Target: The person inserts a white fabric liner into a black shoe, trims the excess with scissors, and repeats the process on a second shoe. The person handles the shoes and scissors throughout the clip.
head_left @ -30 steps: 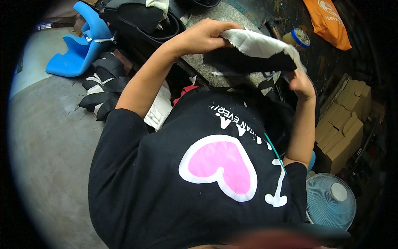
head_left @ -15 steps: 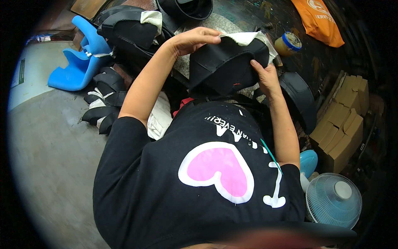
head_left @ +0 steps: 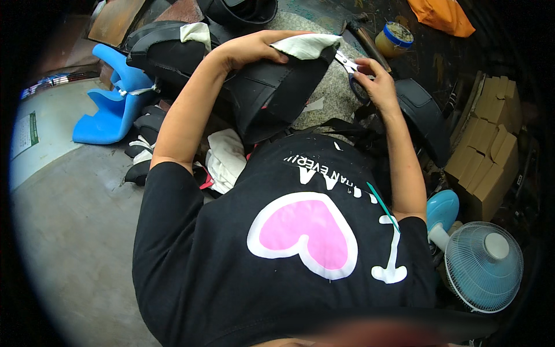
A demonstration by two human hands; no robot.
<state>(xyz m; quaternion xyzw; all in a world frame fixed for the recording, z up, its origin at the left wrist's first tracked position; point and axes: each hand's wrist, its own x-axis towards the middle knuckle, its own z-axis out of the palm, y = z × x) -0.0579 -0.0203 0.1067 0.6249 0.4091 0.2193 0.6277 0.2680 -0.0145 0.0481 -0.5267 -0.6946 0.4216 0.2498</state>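
The black stitched piece [head_left: 263, 95] hangs at the top of our view, just beyond the wearer's waist and over the near edge of the speckled grey slab [head_left: 341, 87]. Starting at the far left, we see a printed sheet [head_left: 24, 136] on a pale surface, its writing too small for us to read, then a blue moulded form [head_left: 110, 107] without any marking we can make out, and a black padded part [head_left: 165, 55] with a white scrap on it. Next comes the left hand [head_left: 251, 49], gripping the black stitched piece by its upper edge, where the white lining [head_left: 306, 45] folds outward. Half a second ago both hands were on it; now the left alone bears it, and it sits further left. The right hand [head_left: 376, 84] has changed its hold to the scissors [head_left: 348, 62], gripping them by the dark handles with the blades toward the lined edge, so we judge that edge to be the focus; whether metal touches cloth, we cannot tell. Below, the black shirt [head_left: 202, 260] carries large white lettering and a pink heart. Further right are a blue-lidded jar [head_left: 394, 39] on the dark worktop [head_left: 413, 66], an orange bag [head_left: 442, 16], cardboard boxes [head_left: 483, 156] and a fan [head_left: 484, 266]; we read no label on these.
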